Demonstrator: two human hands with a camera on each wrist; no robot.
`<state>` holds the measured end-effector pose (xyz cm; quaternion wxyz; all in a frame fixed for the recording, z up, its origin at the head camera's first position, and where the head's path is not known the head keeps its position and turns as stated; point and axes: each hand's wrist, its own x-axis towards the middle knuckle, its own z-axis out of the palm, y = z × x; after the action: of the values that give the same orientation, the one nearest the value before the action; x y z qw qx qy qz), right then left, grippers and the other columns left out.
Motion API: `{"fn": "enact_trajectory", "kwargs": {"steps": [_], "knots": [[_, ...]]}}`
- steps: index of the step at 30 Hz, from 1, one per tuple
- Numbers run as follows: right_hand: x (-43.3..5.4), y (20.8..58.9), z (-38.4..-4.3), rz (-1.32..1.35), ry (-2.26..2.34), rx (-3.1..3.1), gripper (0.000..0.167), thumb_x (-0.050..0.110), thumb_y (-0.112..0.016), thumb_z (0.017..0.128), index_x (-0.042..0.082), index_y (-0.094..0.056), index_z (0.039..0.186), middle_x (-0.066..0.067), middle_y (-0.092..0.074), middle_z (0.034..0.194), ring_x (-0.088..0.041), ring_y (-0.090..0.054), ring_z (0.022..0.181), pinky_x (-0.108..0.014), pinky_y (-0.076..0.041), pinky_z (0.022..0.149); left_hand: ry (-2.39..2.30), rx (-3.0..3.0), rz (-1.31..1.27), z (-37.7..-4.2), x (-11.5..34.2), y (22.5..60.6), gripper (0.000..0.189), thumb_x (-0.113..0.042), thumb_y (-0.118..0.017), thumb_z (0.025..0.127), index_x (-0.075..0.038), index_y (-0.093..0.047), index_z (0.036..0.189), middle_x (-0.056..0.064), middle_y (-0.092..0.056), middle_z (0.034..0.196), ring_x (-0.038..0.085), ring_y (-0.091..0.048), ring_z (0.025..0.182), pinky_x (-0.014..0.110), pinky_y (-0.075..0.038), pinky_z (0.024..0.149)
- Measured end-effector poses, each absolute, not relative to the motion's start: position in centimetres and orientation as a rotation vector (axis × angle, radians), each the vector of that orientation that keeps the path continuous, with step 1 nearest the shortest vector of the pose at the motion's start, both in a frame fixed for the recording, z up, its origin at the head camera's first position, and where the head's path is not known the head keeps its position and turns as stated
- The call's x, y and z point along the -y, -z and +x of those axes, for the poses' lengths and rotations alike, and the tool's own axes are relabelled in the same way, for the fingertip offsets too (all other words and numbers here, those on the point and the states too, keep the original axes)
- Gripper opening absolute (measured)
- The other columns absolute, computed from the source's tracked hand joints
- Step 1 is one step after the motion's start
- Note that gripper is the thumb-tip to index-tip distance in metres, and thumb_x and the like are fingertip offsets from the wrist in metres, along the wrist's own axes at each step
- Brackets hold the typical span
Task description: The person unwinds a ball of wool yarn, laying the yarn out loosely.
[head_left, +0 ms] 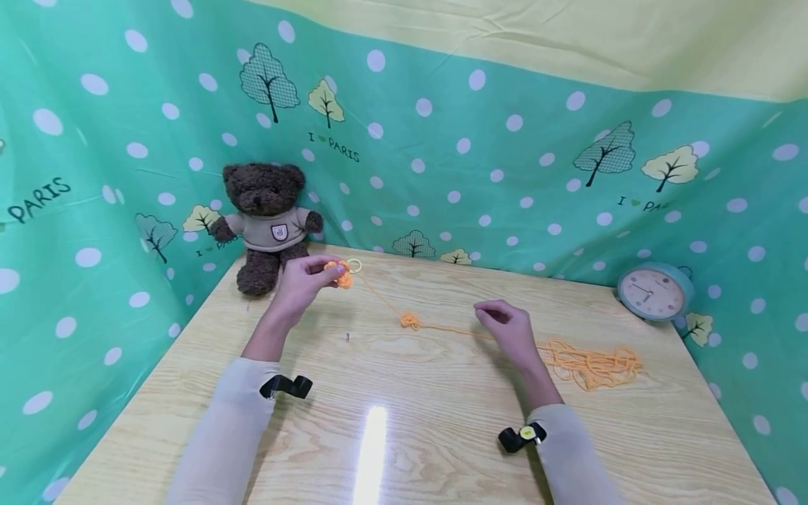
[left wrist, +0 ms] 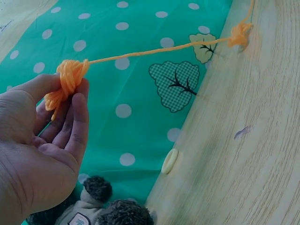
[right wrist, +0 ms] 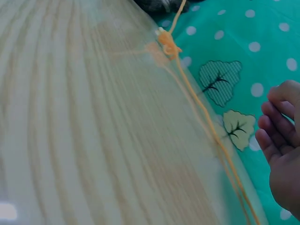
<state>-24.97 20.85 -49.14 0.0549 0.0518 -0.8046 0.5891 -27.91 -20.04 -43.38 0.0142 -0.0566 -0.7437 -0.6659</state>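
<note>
My left hand (head_left: 301,286) pinches a small wound bundle of orange yarn (left wrist: 71,80) between thumb and fingers, raised near the table's back left. From the bundle a strand stretches right to a small tangled clump of yarn (head_left: 410,320), and on past my right hand (head_left: 510,334). The right hand hovers with loosely curled fingers; nothing shows in its grasp in the right wrist view, where the strand (right wrist: 204,110) runs apart from it. Beyond the right wrist lies a loose heap of orange yarn (head_left: 593,363).
A pale yellow ring (left wrist: 169,161) lies near the table's back edge. Behind the left hand sits a brown teddy bear (head_left: 268,228). A blue round clock (head_left: 654,292) stands at the back right. Green dotted fabric (head_left: 442,161) hangs around the wooden table (head_left: 429,421).
</note>
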Motion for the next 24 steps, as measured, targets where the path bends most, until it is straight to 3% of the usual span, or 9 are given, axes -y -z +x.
{"fn": "enact_trajectory", "kwargs": {"steps": [13,24], "knots": [[-18.2,51.8,-25.6,0.305,-1.693,2.611,0.017,0.016,-0.075,0.096,0.010,-0.079,0.111,-0.010,-0.074,0.113,-0.011,-0.067,0.100,-0.019,-0.055,0.086,2.084,2.298,-0.180,-28.0,19.6,43.3,0.038,-0.021,-0.073,0.098,0.007,-0.068,0.124,-0.014,-0.074,0.091,0.004,-0.070,0.084,0.026,-0.061,0.081],[-17.0,51.9,-25.7,0.439,-1.388,2.732,0.011,0.013,-0.080,0.091,0.016,-0.082,0.102,-0.002,-0.072,0.106,-0.014,-0.065,0.092,-0.023,-0.055,0.077,2.090,2.296,-0.185,-28.0,19.8,43.5,0.039,-0.022,-0.073,0.098,0.007,-0.067,0.124,-0.014,-0.073,0.091,0.004,-0.070,0.085,0.024,-0.061,0.080]]}}
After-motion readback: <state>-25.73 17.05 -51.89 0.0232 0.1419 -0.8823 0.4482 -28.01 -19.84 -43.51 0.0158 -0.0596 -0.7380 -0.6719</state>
